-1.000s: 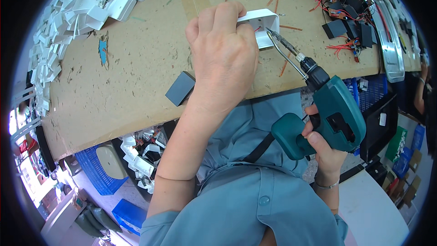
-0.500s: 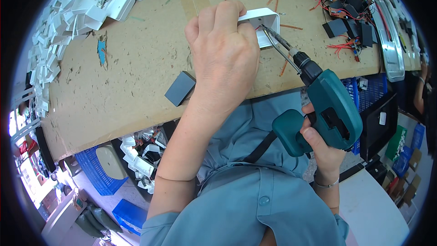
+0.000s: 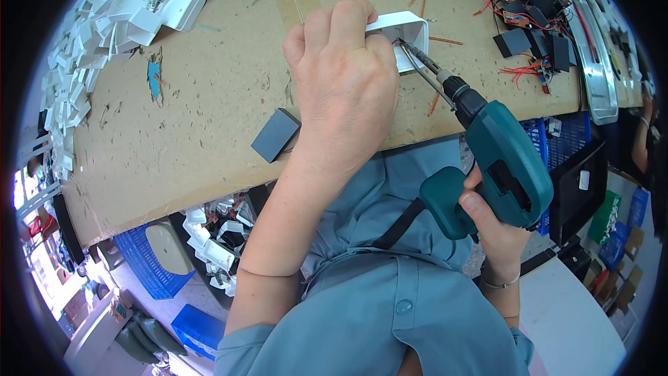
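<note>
My left hand [image 3: 344,87] is closed round a white plastic housing [image 3: 410,26], holding it over the workbench with its open side towards the right. In my right hand [image 3: 492,226] is a green pistol-shaped soldering gun [image 3: 508,153], gripped by its handle. Its dark tip and the thin metal tube beside it reach into the housing, near a small bit of red wire. Exactly what the tip touches is too small to tell. A dark grey rectangular block [image 3: 275,135] lies on the bench beside my left wrist.
White plastic housings [image 3: 142,24] are heaped at the far left. Black cases with circuit boards and red wires [image 3: 532,28] crowd the far right, beside a metal tray [image 3: 600,90]. Copper-coloured strips [image 3: 445,41] lie scattered on the cardboard-covered bench [image 3: 202,111]. Blue baskets [image 3: 149,257] stand below.
The soldering gun's body has shifted very slightly left and up, its tip still inside the housing. My left hand and the housing have hardly moved.
</note>
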The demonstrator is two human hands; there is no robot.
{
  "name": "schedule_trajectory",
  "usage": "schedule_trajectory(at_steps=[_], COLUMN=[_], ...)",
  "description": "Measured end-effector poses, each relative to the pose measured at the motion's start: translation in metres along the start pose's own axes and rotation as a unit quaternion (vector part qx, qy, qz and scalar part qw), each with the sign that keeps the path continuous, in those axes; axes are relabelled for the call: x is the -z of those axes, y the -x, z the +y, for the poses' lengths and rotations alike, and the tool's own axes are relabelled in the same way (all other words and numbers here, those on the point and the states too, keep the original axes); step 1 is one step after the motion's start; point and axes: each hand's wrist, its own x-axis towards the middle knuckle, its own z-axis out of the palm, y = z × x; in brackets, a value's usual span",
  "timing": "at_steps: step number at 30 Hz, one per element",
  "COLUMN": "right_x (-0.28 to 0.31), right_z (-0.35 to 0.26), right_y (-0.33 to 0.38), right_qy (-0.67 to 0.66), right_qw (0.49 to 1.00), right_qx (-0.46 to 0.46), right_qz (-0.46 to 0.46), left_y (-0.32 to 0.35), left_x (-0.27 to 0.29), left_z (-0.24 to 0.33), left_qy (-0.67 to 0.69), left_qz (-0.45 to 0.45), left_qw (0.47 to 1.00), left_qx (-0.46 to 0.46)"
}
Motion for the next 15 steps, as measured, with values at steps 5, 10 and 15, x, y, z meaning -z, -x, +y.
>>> schedule_trajectory(at_steps=[5,10,15], right_x=[-0.0034,-0.0024,-0.0078], right_z=[-0.0050,-0.0028,-0.0069], right_y=[0.0009,0.0034,0.0017], right_qy=[0.002,0.060,0.042], right_qw=[1.000,0.998,0.999], right_qx=[-0.031,0.010,0.003], right_qz=[-0.003,0.003,-0.003], left_y=[-0.0008,-0.0008,0.0004], left_x=[0.0008,0.0012,-0.0010], left_z=[-0.0007,0.0010,0.0008], left_qy=[0.001,-0.005,-0.002], left_qz=[-0.002,-0.006,0.000], left_qw=[1.000,1.000,1.000], left_qx=[-0.004,-0.004,-0.003])
